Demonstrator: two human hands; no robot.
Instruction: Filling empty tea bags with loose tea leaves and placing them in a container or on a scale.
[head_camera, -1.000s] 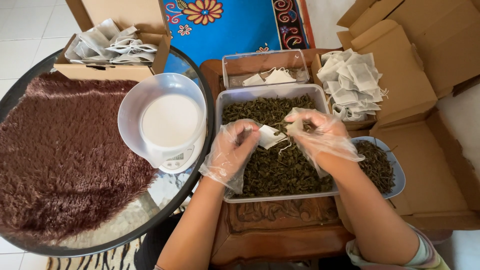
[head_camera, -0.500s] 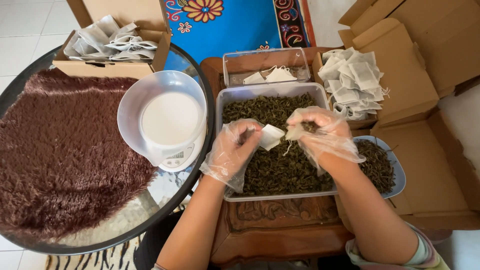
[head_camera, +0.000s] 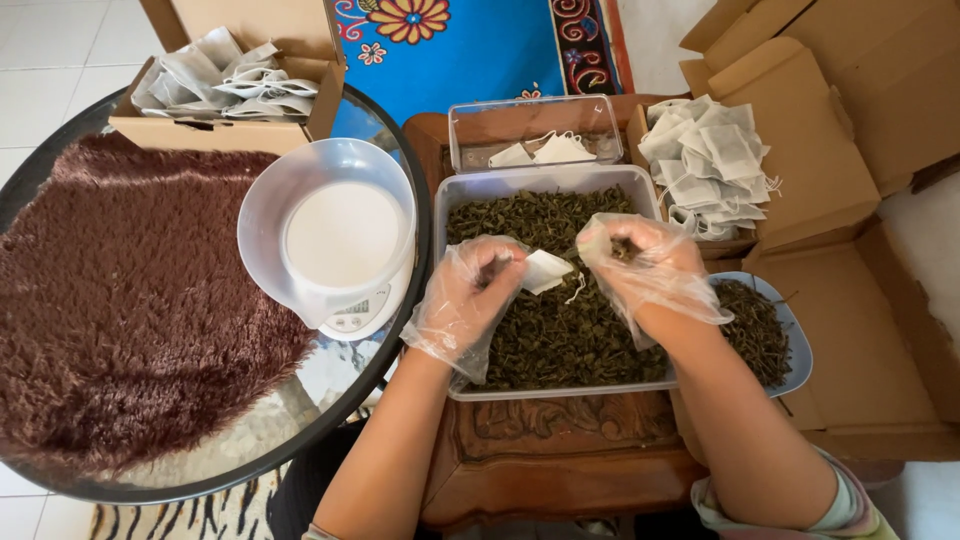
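Observation:
Both hands wear clear plastic gloves and hover over a grey tray (head_camera: 446, 210) full of dried dark green tea leaves (head_camera: 560, 330). My left hand (head_camera: 468, 300) pinches a small white tea bag (head_camera: 546, 270) with a dangling string. My right hand (head_camera: 645, 265) is closed around a pinch of dried leaves, a little to the right of the bag.
A clear tub (head_camera: 590, 112) with two filled bags stands behind the tray. A cardboard box of empty bags (head_camera: 712, 165) sits at right, another box of bags (head_camera: 225, 85) at top left. A white scale with a clear bowl (head_camera: 330, 235) rests on a round glass table beside a brown fuzzy mat (head_camera: 120, 300). A blue dish of leaves (head_camera: 792, 345) lies at right.
My right hand has let go of the bag and drawn slightly right with a pinch of leaves. The left hand keeps the bag.

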